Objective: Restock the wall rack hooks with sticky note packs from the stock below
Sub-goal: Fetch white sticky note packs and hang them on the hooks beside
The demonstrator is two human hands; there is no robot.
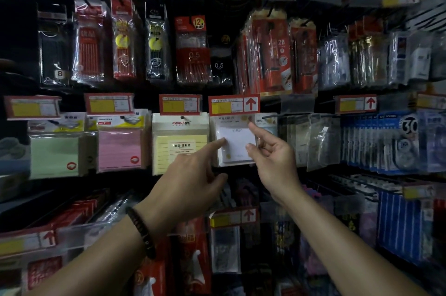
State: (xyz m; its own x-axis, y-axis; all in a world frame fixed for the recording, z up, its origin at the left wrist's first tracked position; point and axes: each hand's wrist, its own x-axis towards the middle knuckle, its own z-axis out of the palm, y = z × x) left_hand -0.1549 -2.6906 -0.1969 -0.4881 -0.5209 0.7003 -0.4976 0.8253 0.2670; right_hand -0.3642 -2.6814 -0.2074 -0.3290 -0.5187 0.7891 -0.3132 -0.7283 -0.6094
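White note pack hung upright, header up, under price tag; touched by left hand's straight index, R edge pinched by right hand.

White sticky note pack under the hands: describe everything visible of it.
The white square sticky note pack in clear plastic wrap hangs upright under a red price tag, right of a yellow lined note pack. Its header print is blurred. The left hand touches its left edge with a straight index fingertip; the right hand has its thumb on the right edge, grip unclear.
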